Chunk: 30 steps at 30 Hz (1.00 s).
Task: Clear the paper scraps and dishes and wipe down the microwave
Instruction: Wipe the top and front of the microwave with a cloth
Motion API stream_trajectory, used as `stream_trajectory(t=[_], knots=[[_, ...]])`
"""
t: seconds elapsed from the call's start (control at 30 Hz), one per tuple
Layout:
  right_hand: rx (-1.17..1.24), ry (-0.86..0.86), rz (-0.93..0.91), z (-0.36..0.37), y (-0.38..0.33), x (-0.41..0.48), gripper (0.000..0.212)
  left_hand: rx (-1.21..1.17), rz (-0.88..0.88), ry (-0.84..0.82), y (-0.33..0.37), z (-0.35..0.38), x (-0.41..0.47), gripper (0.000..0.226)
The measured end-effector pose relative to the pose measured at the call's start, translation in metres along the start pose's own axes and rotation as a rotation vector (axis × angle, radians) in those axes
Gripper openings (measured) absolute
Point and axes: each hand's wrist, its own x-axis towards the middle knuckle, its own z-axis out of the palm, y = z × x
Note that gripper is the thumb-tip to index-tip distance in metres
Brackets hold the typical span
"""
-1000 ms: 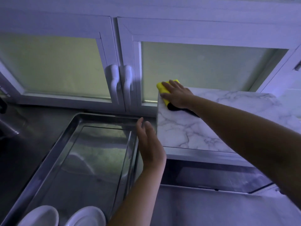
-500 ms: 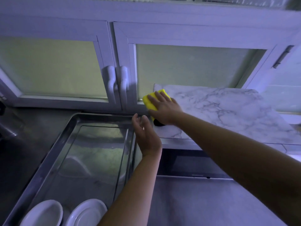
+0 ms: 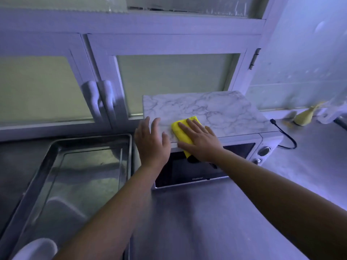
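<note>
- Right hand (image 3: 200, 142) is now working at the front edge of the microwave (image 3: 216, 109), centre of frame. A second ago it was at the rear left corner of the marble-patterned top, and half a second ago at the left edge.
- Yellow cloth (image 3: 181, 131) is moving with it. It is lying under the palm on the top's front left area, with its lower end hanging over the edge onto the dark door (image 3: 187, 173). A black part is showing below the palm.
- Right hand is lying flat with fingers straight, pressing the cloth down and not gripping it.
- Left hand (image 3: 152, 143) was edge-on beside the microwave's left side. It is now resting flat on the front left corner of the top, fingers straight and slightly spread, holding nothing.
- View is sitting further back than before, so the door, control knobs (image 3: 264, 151) and power cord (image 3: 285, 136) are showing at centre right.
- Metal tray (image 3: 93, 138) is sitting at the left of frame, just beside the microwave. Its interior is reflecting light, and a pale shape inside is too blurred to identify.
- One white dish (image 3: 35, 249) is showing at the lower left corner, at the tray's near end, partly hidden by the left forearm. Two were showing there earlier.
- A yellowish object (image 3: 305, 116) is lying on the counter (image 3: 206, 222) at right, well apart from the microwave.
</note>
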Motion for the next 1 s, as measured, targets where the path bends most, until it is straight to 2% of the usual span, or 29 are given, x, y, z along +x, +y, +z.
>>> stream_trajectory(t=[0.07,0.17,0.3,0.47,0.67,0.77,0.83,0.9,1.0], knots=[[-0.001,-0.006,0.066,-0.007,0.030,-0.015,0.075,0.181,0.079,-0.185,0.010,0.003,0.003,0.054],[0.000,0.007,0.190,-0.018,0.081,-0.036,0.074,0.287,0.059,-0.389,0.025,0.012,0.009,0.058],[0.040,0.004,0.358,-0.034,0.150,-0.055,0.073,0.316,0.049,-0.495,0.039,0.023,0.008,0.057],[0.092,0.087,0.403,-0.042,0.208,-0.062,0.069,0.416,-0.017,-0.647,0.039,0.034,-0.001,0.054],[0.283,0.292,0.370,-0.039,0.240,-0.064,0.062,0.481,-0.014,-0.654,0.034,0.035,-0.003,0.054],[0.451,0.371,0.409,-0.041,0.245,-0.065,0.059,0.388,-0.028,-0.593,0.040,0.029,-0.003,0.051],[0.658,0.423,0.481,-0.044,0.246,-0.071,0.055,0.251,-0.009,-0.418,0.051,0.020,-0.011,0.045],[0.982,0.494,0.637,-0.046,0.242,-0.086,0.044,0.130,0.064,-0.275,0.063,0.010,-0.032,0.039],[1.470,0.519,0.829,-0.042,0.236,-0.122,0.030,0.001,0.144,-0.243,0.071,-0.001,-0.072,0.036]])
